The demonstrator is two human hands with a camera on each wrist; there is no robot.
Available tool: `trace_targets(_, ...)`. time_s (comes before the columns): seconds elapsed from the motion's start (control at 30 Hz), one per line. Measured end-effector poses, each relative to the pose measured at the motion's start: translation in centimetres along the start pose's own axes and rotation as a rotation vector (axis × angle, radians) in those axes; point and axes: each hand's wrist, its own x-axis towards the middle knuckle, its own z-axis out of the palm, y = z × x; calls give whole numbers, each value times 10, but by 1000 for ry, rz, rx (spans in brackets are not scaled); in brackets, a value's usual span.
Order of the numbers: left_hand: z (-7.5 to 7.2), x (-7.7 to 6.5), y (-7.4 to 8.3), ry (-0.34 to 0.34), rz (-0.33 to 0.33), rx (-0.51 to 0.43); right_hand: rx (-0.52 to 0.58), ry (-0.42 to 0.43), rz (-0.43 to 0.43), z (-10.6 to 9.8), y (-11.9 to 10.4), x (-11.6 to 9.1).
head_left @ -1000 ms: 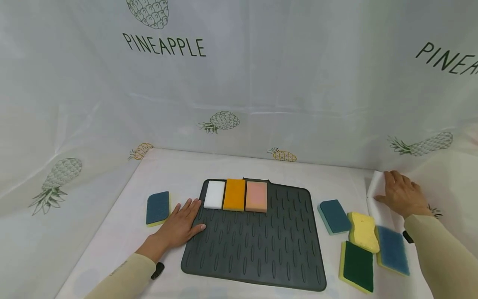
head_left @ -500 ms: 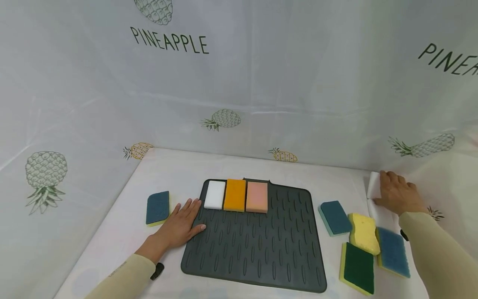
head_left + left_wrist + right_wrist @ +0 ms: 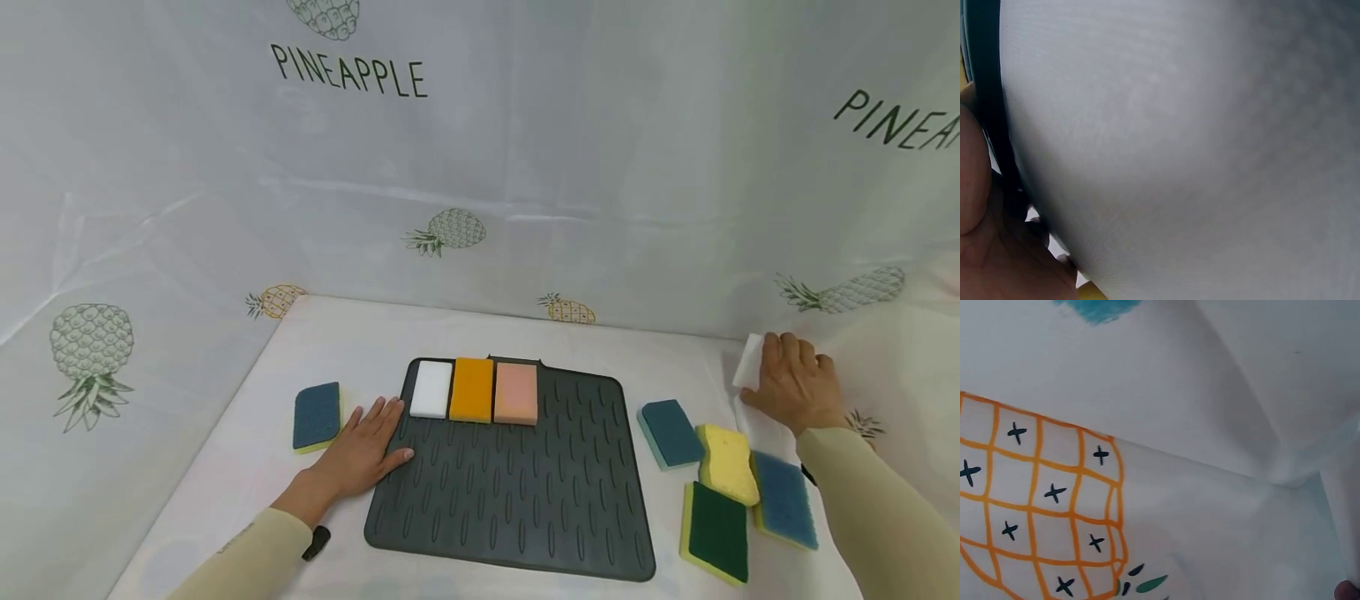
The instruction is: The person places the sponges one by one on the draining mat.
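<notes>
One blue-and-yellow rectangular sponge (image 3: 317, 417) lies beside the left hand (image 3: 360, 454), whose straight fingers rest on the left edge of the dark grey ribbed mat (image 3: 517, 508). Along its far edge, side by side: white rectangular block (image 3: 431, 389), orange rectangular block (image 3: 471, 389), pink rectangular block (image 3: 516, 389). Right of the mat: teal rectangular sponge (image 3: 671, 433), green-and-yellow rectangular sponge (image 3: 716, 529), yellow contoured sponge (image 3: 727, 464), blue rectangular sponge (image 3: 785, 500). The right hand (image 3: 798, 387) partly covers a flat white piece (image 3: 747, 363); whether it pinches cannot be told.

Dark ridged mat (image 3: 510, 500), flat, creased white cloth (image 3: 746, 364)
</notes>
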Motion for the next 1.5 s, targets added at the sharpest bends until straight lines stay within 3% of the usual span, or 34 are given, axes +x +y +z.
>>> trace_targets(0.37,-3,-1,1,-6,-8,-7,25,67,-49,-17,-43,10)
trace_targets(0.9,-6,1,-1,-11,-1,-12,86,240,-185,-32,-120,22)
trace_targets(1.33,-6,1,2,9,2,-14,244,230,-334,-34,-198,19)
trace_targets(1.5,-4,1,1,16,1,-15,256,167,-390,-36,-227,15)
